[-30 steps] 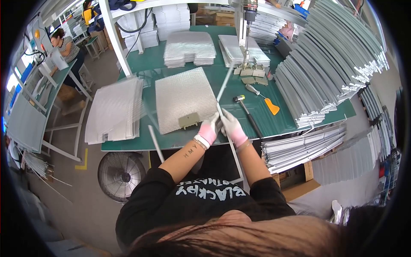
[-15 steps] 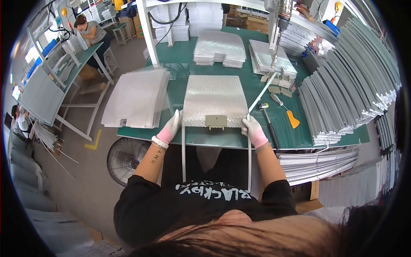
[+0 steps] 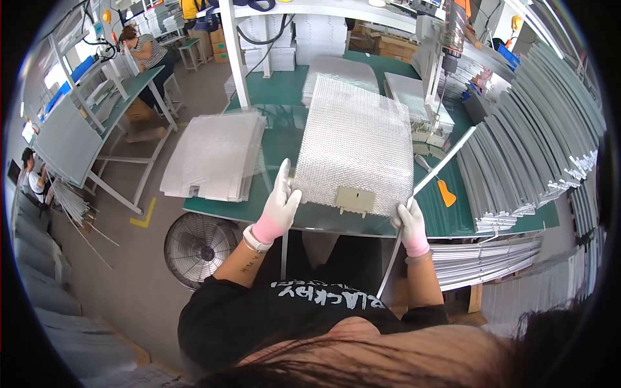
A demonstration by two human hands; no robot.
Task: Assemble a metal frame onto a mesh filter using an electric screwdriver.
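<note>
A silvery mesh filter panel (image 3: pixel 356 142) is tilted up off the bench in front of me, a beige rectangular plate (image 3: pixel 355 200) at its near edge. My left hand (image 3: pixel 278 207), in a white and pink glove, grips the panel's near left edge, index finger stretched along it. At the near right corner my gloved right hand (image 3: pixel 411 226) is closed on the panel and a thin metal frame strip (image 3: pixel 446 161). That strip reaches up and right past the panel; another length hangs below the hand toward my lap. A strip (image 3: pixel 284 255) also hangs below the left hand.
Stacks of mesh sheets (image 3: pixel 213 155) lie left on the green bench (image 3: pixel 278 116). A pneumatic driver (image 3: pixel 453 32) hangs above a jig at back right, near an orange-handled tool (image 3: pixel 446 194). Rows of grey strips (image 3: pixel 537 136) stand right. A floor fan (image 3: pixel 200 249) sits lower left.
The panel has risen from the bench toward me and shifted right, turning slightly clockwise. Both hands have moved right with it, and the right-hand strip has swung outward. The hammer is now hidden.
</note>
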